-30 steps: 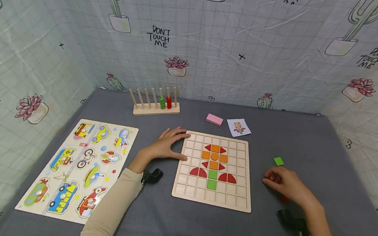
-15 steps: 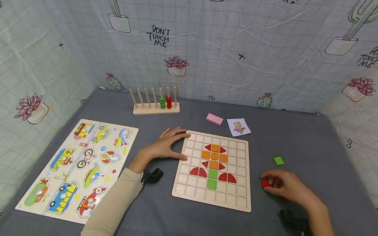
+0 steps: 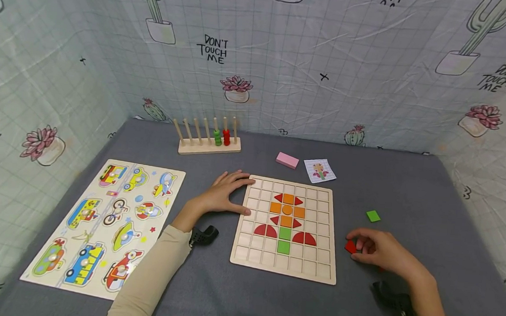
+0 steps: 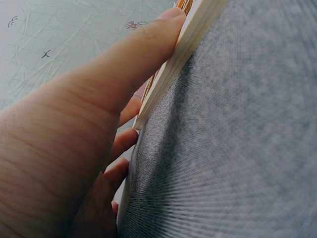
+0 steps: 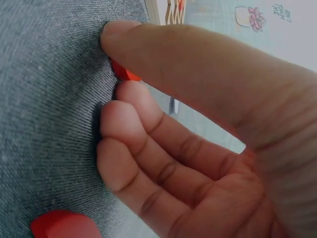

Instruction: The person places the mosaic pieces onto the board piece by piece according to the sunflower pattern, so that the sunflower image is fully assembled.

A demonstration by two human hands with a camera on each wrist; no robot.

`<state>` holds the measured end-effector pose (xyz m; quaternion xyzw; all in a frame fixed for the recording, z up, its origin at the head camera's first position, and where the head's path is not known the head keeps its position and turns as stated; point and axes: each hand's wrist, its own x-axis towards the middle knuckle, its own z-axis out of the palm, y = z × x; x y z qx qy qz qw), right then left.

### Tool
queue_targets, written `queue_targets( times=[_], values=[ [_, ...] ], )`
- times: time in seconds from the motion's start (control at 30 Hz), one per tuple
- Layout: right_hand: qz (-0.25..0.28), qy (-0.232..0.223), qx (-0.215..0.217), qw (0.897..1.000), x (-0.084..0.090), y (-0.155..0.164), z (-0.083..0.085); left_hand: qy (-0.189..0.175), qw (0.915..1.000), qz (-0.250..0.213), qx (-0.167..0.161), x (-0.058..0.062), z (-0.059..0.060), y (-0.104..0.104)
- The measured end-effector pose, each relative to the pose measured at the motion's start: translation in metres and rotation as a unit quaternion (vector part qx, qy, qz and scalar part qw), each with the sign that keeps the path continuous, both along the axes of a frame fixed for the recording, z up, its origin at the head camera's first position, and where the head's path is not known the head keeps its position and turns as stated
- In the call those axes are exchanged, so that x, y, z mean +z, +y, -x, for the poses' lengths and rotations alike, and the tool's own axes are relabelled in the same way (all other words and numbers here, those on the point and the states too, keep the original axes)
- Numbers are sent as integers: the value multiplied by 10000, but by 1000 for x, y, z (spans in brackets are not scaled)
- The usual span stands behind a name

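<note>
A square wooden grid board (image 3: 254, 257) lies mid-table. Orange, green and red tiles form a flower on it. My left hand (image 3: 223, 195) rests at its left edge, fingers spread; the thumb touches the board's side in the left wrist view. Right of the board, my right hand (image 3: 381, 250) is low over the table, pinching a small red tile (image 3: 350, 246) between thumb and index finger. In the right wrist view the thumb partly hides that tile, and the other fingers are curled. Another red tile (image 5: 67, 225) lies nearby, mostly hidden under the hand in the head view.
A green square tile (image 3: 373, 216) lies beyond the right hand. Behind the board are a pink block (image 3: 287, 160) and a pattern card (image 3: 320, 170). A peg stand (image 3: 209, 147) with green and red beads stands back left, a vehicle puzzle board (image 3: 109, 226) at left.
A red tile hidden a second ago has come into view at my right fingertips. That hand has shifted slightly left and nearer to me. The left hand has not moved.
</note>
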<state>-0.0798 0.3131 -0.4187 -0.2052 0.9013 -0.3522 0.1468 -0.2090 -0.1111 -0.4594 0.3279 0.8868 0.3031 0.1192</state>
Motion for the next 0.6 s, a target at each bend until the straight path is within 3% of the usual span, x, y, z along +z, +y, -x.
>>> queue_targets(
  times=[0.1, 0.43, 0.6],
  values=[
    [87, -54, 31, 9999, -1, 1, 1, 9, 10000, 20, 16, -1, 0, -1],
    [-64, 523, 3, 9986, -6, -3, 1, -2, 10000, 34, 7, 1, -1, 0],
    [-81, 555, -41, 9984, -6, -6, 1, -16, 10000, 14, 7, 1, 0, 0]
  ],
)
